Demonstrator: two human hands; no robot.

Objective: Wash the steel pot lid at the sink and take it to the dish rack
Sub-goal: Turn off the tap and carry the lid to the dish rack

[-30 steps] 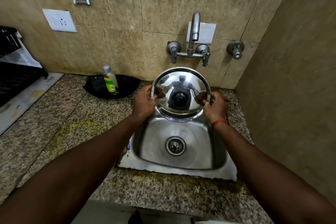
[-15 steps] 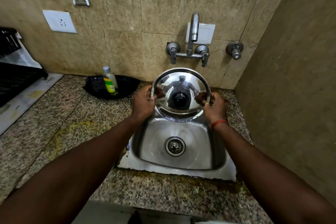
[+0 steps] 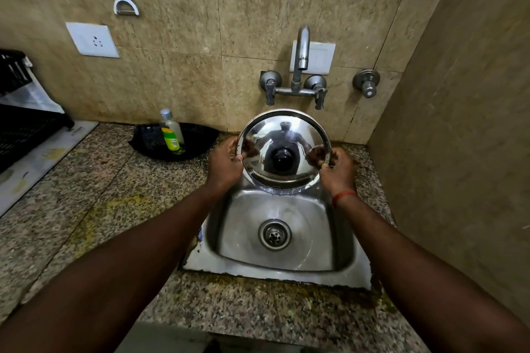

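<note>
far out at nine o'clock the black dish rack (image 3: pixel 20 126) is sitting on the counter, and the lid is not there yet. moving right, a soap bottle (image 3: pixel 171 135) is standing in a black tray (image 3: pixel 200 139), at about ten o'clock of the sink (image 3: pixel 258 269). now the left hand (image 3: pixel 225 165) is clamping the steel pot lid (image 3: pixel 286 135) at the lid's nine o'clock, fingers curled round the rim. the lid is tilting up on edge, knob side facing us, over the back of the basin at the sink's twelve o'clock, below the tap (image 3: pixel 301 49), which is showing no stream. drops are clinging to the lower rim, so i'm judging the washing done or nearly so. the right hand (image 3: pixel 339 172) is pinching the rim at three o'clock. the whole carry over to the rack is what's left.
</note>
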